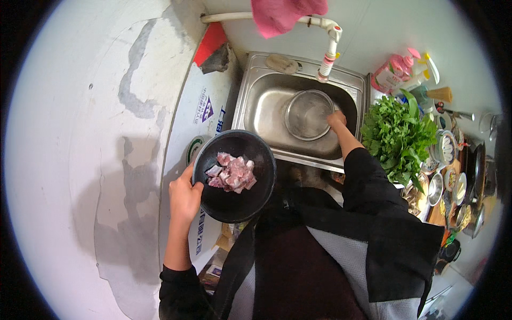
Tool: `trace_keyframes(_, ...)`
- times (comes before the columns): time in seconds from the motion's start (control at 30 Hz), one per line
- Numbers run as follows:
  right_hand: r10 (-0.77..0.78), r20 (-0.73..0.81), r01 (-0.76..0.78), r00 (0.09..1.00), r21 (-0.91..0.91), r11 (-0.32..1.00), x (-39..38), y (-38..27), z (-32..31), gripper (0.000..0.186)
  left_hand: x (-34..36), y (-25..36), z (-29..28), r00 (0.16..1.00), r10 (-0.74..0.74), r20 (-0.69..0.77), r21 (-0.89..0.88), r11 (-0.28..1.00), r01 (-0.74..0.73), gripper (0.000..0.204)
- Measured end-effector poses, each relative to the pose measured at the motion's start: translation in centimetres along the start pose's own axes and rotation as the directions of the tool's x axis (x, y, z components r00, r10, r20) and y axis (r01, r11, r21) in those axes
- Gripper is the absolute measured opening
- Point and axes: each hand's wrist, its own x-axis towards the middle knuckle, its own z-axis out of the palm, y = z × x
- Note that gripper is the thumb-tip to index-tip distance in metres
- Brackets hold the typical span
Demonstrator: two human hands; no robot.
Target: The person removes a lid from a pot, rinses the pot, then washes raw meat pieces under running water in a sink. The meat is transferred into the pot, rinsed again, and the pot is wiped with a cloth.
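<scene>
My left hand is closed on the rim of a black bowl, held to the left in front of me. Chunks of raw meat, pink with pale bits, lie in the bowl. Over the steel sink, my right hand grips the right edge of a round metal pan, which is inside the basin. The fingertips of that hand are partly hidden by the pan's rim. Whether the pan touches the sink bottom I cannot tell.
A white pipe faucet hangs over the sink, with a pink cloth on its pipe. Leafy greens stand right of the sink. Behind them are a pink pump bottle and several small bowls. A stained wall rises at left.
</scene>
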Motion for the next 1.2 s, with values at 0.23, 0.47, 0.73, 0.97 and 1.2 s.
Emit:
trace_keyframes(0.23,-0.136,0.045,0.144,0.99,-0.298,0.944,-3.9,-6.3,-5.8,0.024,-2.5,-3.4,0.7,0.986,-0.165,0.021,-0.072,0.983,0.166,0.047)
trace_keyframes(0.47,-0.555,0.001,0.44,0.832,-0.611,0.658,-5.9,-8.9,-5.9,0.022,-3.7,-6.0,2.4,0.991,-0.135,-0.015,-0.129,0.983,0.132,0.046)
trace_keyframes(0.73,-0.734,0.066,0.355,0.676,-0.902,0.245,-10.0,-14.2,-4.5,0.048,-4.6,-6.9,2.7,0.991,-0.133,-0.032,-0.078,0.988,0.13,0.047)
trace_keyframes(0.97,-0.713,-0.037,0.134,0.7,-0.974,0.182,-13.3,-15.7,-4.3,0.049,-4.7,-6.7,3.2,0.992,-0.126,-0.011,-0.068,0.99,0.125,0.048)
trace_keyframes(1.2,-0.461,0.096,0.355,0.882,-0.778,0.518,-7.6,-12.0,-4.8,0.028,-3.5,-5.8,2.5,0.994,-0.109,-0.008,-0.133,0.985,0.107,0.046)
